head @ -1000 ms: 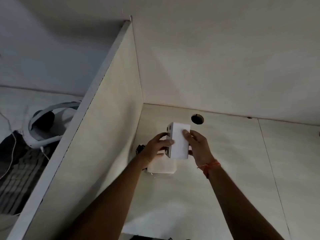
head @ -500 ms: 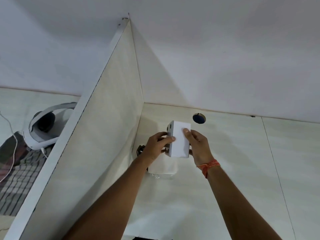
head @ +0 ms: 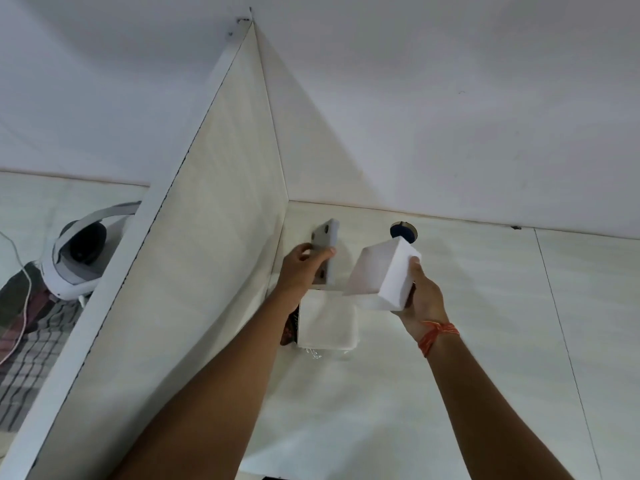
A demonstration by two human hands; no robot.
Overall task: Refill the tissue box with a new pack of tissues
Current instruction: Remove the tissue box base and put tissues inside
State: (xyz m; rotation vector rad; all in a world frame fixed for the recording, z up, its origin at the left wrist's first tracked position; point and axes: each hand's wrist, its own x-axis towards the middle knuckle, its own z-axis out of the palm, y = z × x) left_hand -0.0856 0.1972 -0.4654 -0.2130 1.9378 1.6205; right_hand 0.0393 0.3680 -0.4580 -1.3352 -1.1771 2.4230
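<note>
- We see the left hand (head: 302,268) closed on a flat white base panel (head: 326,251), held on edge, fingers wrapped over its lower half; dark round spots show on its grey face.
- The right hand (head: 420,296) grips the white tissue box shell (head: 381,277), tilted, held from its 4 o'clock side; an orange thread band (head: 437,335) circles that wrist.
- Panel and shell are apart, the shell at 3 o'clock of the panel.
- The new tissue pack (head: 327,320) lies flat on the table (head: 467,393), below both hands at 6 o'clock of the panel, clear wrap visible at its near edge.
- A dark item beside the pack at 9 o'clock: we cannot tell what it is.
- A round cable hole (head: 401,230) sits at 12 o'clock of the shell.
- A partition board (head: 194,271) stands at 9 o'clock; beyond it, a white headset (head: 79,258).
</note>
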